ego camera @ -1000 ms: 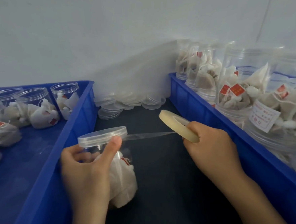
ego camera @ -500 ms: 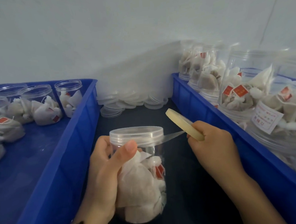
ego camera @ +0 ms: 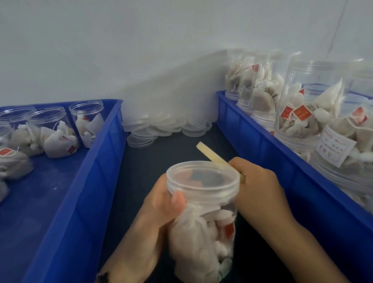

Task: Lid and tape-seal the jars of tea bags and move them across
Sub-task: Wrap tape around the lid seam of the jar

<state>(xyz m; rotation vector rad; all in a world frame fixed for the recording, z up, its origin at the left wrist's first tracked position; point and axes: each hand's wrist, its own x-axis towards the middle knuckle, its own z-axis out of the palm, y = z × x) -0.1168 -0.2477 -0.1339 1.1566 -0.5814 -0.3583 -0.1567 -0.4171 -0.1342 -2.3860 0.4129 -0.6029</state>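
Note:
A clear lidded jar (ego camera: 203, 224) full of white tea bags with red tags is held up over the dark table between the two crates. My left hand (ego camera: 157, 212) grips its side, thumb pressed just under the lid. My right hand (ego camera: 258, 187) holds a roll of clear tape (ego camera: 213, 158) tight against the right side of the lid; the roll's cream core sticks up behind the jar. How much tape lies on the lid cannot be told.
A blue crate (ego camera: 91, 185) on the left holds several open jars of tea bags (ego camera: 50, 133). Another blue crate (ego camera: 270, 157) on the right holds several jars (ego camera: 325, 120), some stacked. Loose clear lids (ego camera: 164, 127) are piled at the back against the white wall.
The jar has moved right and nearer, towards the middle of the table. The stretched tape strip has shortened away as the roll came up against the lid.

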